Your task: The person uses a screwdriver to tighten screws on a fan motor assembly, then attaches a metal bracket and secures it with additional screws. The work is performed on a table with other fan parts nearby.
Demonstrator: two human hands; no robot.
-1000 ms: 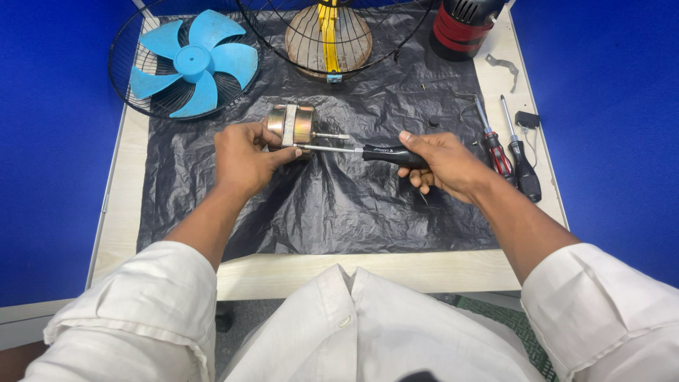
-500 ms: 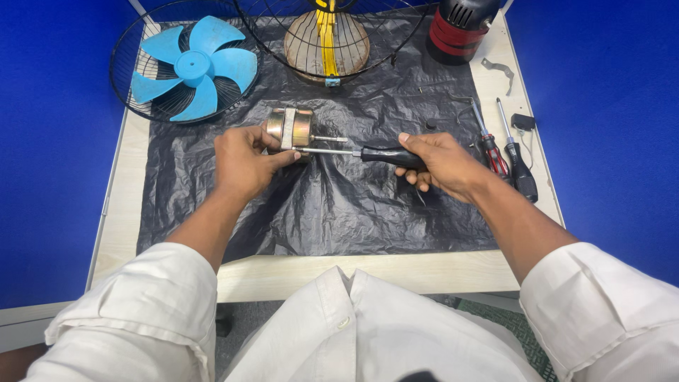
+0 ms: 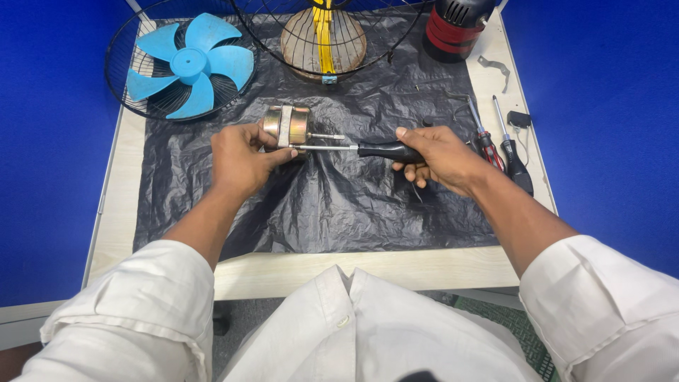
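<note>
Fingers (image 3: pixel 265 152) of the left hand (image 3: pixel 240 159) wrap around the motor (image 3: pixel 286 126) to keep it steady just above the black sheet (image 3: pixel 332 205), while the right hand (image 3: pixel 438 157) squeezes the screwdriver (image 3: pixel 385 151), its tip touching the motor's side.

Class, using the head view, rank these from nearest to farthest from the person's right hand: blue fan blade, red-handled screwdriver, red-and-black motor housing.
1. Red-handled screwdriver, just right of the right hand.
2. Red-and-black motor housing, at the table's far right.
3. Blue fan blade, far left, in its grille.
</note>
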